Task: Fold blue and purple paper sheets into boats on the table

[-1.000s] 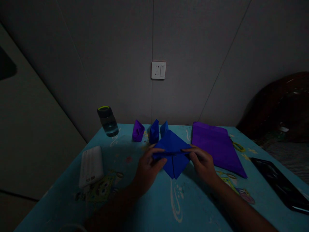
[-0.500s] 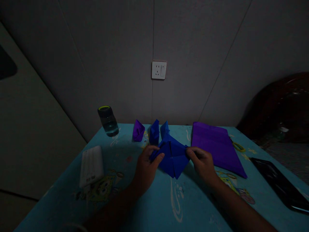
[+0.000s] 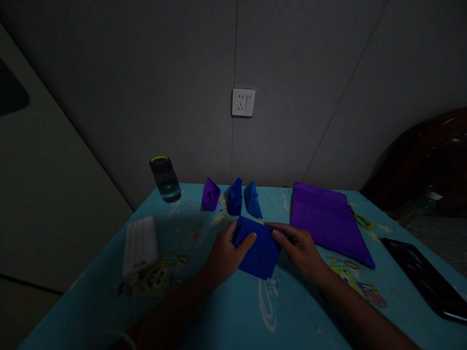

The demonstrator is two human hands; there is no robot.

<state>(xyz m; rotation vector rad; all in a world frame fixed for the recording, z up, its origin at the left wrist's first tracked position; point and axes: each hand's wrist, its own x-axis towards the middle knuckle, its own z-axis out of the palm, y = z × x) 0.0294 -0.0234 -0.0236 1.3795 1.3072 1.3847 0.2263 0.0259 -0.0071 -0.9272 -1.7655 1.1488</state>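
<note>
A folded sheet of blue origami paper [image 3: 260, 253] is held over the middle of the table, now a compact, roughly square shape. My left hand [image 3: 226, 250] grips its left side, thumb on top and fingers behind. On the right edge, my right hand [image 3: 297, 243] pinches the paper between thumb and fingers. Just beyond stand three folded paper boats: a purple boat [image 3: 210, 195], a dark blue boat [image 3: 235, 197] and a lighter blue boat [image 3: 252, 200].
Purple paper sheets [image 3: 324, 218] lie to the right, beside yellow-handled scissors [image 3: 363, 221] and a black phone-like slab [image 3: 423, 277]. On the left are a water bottle [image 3: 166, 180] and a white power bank [image 3: 140, 245] with a cable. A wall [image 3: 175, 97] closes the far edge.
The blue paper has gone from a wide, pointed, spread shape to a smaller flat square. Both hands keep hold of it, and the lighter blue boat behind shows more fully.
</note>
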